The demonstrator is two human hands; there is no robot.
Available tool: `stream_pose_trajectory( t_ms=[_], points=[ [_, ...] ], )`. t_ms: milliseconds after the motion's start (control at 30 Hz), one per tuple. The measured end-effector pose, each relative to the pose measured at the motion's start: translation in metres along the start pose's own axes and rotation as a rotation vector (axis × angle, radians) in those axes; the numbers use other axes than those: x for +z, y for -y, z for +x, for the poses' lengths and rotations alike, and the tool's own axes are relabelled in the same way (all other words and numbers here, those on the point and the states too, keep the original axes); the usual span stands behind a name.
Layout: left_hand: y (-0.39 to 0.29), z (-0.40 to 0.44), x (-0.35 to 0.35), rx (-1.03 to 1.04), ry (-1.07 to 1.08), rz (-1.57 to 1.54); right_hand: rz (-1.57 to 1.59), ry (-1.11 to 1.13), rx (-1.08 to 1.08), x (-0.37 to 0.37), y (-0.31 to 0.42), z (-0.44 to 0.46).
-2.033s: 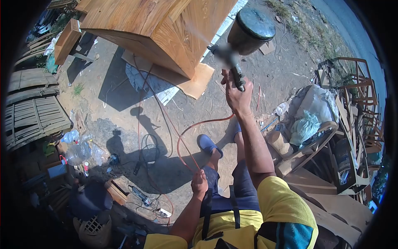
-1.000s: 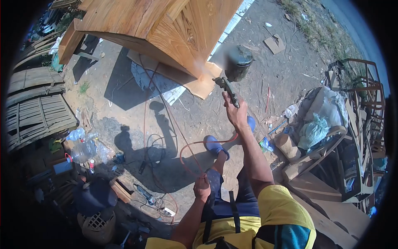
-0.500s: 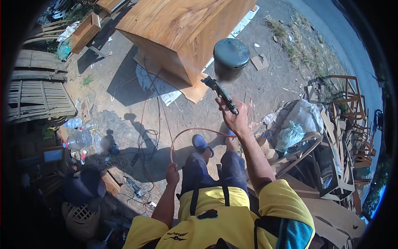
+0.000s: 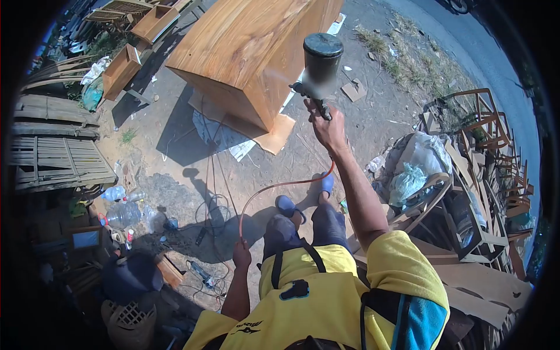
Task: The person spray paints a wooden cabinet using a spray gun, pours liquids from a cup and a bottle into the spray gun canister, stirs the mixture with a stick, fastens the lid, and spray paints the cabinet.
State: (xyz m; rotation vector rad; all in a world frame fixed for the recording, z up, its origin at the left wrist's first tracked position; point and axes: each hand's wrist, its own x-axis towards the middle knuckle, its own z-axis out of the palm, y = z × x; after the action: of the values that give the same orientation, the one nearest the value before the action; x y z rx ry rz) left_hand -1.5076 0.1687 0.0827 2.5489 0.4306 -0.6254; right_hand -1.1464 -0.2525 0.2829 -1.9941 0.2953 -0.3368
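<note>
My right hand (image 4: 328, 129) is closed around the handle of a spray gun (image 4: 315, 99) with a dark cup (image 4: 322, 52) on top. A faint mist leaves its nozzle toward the side of a varnished wooden cabinet (image 4: 256, 76). From the gun a reddish air hose (image 4: 280, 185) curves down to my left hand (image 4: 241, 254), whose fingers are wrapped around it. The cabinet stands on cardboard (image 4: 277, 135) and sheets of paper (image 4: 239, 150), apart from the gun.
Wooden drawers (image 4: 122, 71) lie at the upper left, near slatted wood panels (image 4: 61, 143). Plastic bottles (image 4: 123, 214) and a power tool (image 4: 201, 273) are on the ground at left. Wood scraps, plastic bags (image 4: 408, 185) and chair frames (image 4: 490, 119) pile up at right. Hose loops lie near my feet.
My right hand has moved the spray gun up and forward, along the cabinet's side, with the mist now more to the upper part. My left hand keeps its hold on the hose.
</note>
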Motion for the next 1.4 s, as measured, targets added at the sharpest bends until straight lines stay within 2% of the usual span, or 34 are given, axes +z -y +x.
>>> stream_pose_trajectory(
  t_ms=[133,200,267,333,400,500,567,700,733,833,900,1000,1033,1100,1200,1267,1400],
  points=[
    [-0.014,0.011,-0.019,0.040,-0.030,0.000,-0.093,-0.183,-0.022,-0.009,0.002,0.060],
    [-0.022,0.015,-0.027,-0.075,0.025,0.013,-0.123,-0.185,-0.048,-0.018,0.000,0.071],
    [-0.028,0.015,-0.035,-0.048,0.006,-0.005,-0.156,-0.189,-0.073,-0.030,0.004,0.078],
    [-0.032,0.021,-0.038,-0.005,-0.013,-0.028,-0.024,0.145,0.180,-0.053,0.018,0.064],
    [-0.032,0.023,-0.040,0.024,0.039,-0.026,0.041,0.275,0.161,-0.066,0.009,0.061],
    [-0.062,0.017,-0.049,0.012,0.078,0.039,-0.016,0.294,0.149,-0.074,-0.009,0.086],
    [-0.095,0.010,-0.052,-0.012,0.168,0.053,-0.030,0.267,0.154,-0.083,-0.026,0.121],
    [-0.187,0.000,-0.035,-0.075,0.260,0.071,0.065,0.024,0.075,-0.106,-0.064,0.240],
    [-0.216,0.001,-0.028,-0.085,0.263,0.071,0.094,-0.052,0.024,-0.112,-0.075,0.274],
    [-0.306,0.011,-0.012,-0.106,0.250,0.058,0.050,-0.070,0.118,-0.149,-0.098,0.369],
    [-0.365,0.024,-0.010,-0.116,0.214,0.044,0.019,-0.101,0.103,-0.165,-0.118,0.431],
    [-0.435,0.048,-0.014,-0.126,0.153,-0.006,-0.020,-0.201,0.047,-0.178,-0.141,0.511],
    [-0.453,0.056,-0.016,-0.126,0.140,-0.048,-0.031,-0.226,0.088,-0.181,-0.148,0.531],
    [-0.484,0.074,-0.019,-0.115,0.100,-0.175,-0.009,-0.227,0.096,-0.184,-0.159,0.568],
    [-0.520,0.097,-0.021,-0.091,0.085,-0.196,0.020,-0.241,0.080,-0.178,-0.174,0.605],
    [-0.543,0.109,-0.027,-0.099,0.100,-0.163,0.081,-0.141,0.194,-0.173,-0.185,0.619],
    [-0.559,0.135,-0.024,-0.098,0.105,-0.170,0.017,-0.123,0.246,-0.143,-0.244,0.633]
  ],
)
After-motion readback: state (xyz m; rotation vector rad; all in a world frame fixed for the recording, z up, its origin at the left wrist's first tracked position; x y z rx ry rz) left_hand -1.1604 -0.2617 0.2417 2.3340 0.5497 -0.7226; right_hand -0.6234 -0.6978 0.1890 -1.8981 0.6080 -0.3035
